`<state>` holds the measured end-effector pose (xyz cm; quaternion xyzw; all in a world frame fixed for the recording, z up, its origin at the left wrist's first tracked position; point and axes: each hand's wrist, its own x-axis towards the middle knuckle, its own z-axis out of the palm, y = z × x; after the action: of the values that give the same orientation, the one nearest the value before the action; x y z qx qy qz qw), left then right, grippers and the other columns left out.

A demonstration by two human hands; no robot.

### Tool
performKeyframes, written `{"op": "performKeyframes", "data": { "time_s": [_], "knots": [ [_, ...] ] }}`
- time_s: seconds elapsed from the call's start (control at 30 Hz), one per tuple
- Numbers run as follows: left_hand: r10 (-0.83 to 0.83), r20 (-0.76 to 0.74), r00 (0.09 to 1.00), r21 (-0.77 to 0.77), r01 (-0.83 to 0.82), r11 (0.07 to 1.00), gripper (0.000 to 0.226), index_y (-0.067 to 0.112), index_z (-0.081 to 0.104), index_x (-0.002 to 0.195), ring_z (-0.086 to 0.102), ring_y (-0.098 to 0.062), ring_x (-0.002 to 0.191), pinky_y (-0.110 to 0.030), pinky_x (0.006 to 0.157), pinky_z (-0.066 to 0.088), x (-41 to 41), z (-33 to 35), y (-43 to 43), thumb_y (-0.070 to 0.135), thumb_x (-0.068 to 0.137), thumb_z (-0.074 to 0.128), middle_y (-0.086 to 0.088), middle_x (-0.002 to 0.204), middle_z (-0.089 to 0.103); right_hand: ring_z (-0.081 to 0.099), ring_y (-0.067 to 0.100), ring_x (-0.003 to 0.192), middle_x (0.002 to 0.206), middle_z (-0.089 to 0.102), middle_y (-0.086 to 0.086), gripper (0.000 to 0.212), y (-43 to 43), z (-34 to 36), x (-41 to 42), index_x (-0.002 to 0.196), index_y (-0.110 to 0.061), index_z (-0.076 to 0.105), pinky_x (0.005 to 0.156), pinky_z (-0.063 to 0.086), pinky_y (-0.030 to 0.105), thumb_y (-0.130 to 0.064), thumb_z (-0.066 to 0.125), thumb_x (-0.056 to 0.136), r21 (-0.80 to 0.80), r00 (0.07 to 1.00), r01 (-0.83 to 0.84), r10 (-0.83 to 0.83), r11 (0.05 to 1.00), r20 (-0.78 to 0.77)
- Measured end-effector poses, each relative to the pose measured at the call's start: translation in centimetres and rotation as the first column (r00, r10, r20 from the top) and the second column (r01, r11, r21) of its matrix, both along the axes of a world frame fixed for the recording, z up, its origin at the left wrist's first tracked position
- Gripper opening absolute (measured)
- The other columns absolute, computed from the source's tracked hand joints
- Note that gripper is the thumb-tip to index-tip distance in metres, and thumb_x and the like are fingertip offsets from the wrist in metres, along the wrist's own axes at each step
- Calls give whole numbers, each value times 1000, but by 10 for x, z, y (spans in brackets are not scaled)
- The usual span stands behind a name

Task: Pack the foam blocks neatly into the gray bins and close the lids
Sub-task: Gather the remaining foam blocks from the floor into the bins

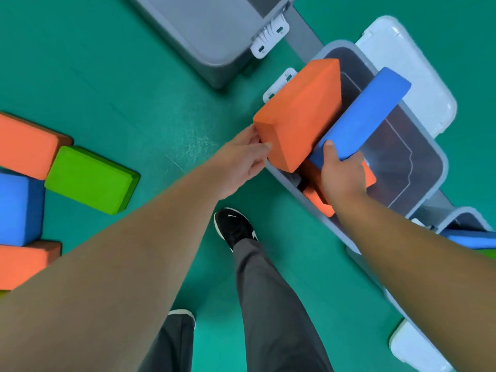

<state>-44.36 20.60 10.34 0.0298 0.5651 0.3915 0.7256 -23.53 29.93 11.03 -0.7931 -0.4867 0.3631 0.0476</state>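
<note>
Left hand point(241, 154): gripped the near end of the orange block point(298, 114), tilted over the open gray bin point(444, 167) right of centre, probably to slot it in on edge.
Right hand point(341, 173): clasped the blue block point(362, 114) just beside it, above the bin.
Already packed: orange blocks point(319, 202) in the bin's near end.
Lid point(418, 76): off, upper right; closing not yet done.
Loose: green block point(91, 178) and others, left edge.
Writing: none legible; a white swoosh on the black shoe point(233, 226).
</note>
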Motion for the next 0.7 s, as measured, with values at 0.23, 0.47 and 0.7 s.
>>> {"op": "performKeyframes", "data": {
  "time_s": [0.23,0.47,0.7],
  "knots": [
    [-309,-184,933,-275,253,927,66,32,40,158,58,-20,130,-43,118,42,-23,-36,-103,32,98,66,3,155,52,60,32,103,111,64,5,46,-53,4,-6,126,-13,56,84,47,40,-49,52,99,-80,980,-138,148,987,135],
    [-473,-251,845,-404,353,844,38,44,57,137,71,-17,104,-42,103,54,-64,-44,-193,34,100,59,-1,125,69,67,26,101,122,67,-4,38,-127,-3,-97,133,-27,62,84,55,37,-31,50,97,-327,722,-665,690,672,-52],
    [-317,-377,870,-456,123,881,31,24,63,129,74,-26,97,-42,88,61,-123,-52,-280,21,100,54,-12,114,74,57,31,88,85,57,5,24,-219,-35,-223,86,-13,55,59,37,31,-32,51,100,-512,48,-859,993,-15,-109]
  ]
}}
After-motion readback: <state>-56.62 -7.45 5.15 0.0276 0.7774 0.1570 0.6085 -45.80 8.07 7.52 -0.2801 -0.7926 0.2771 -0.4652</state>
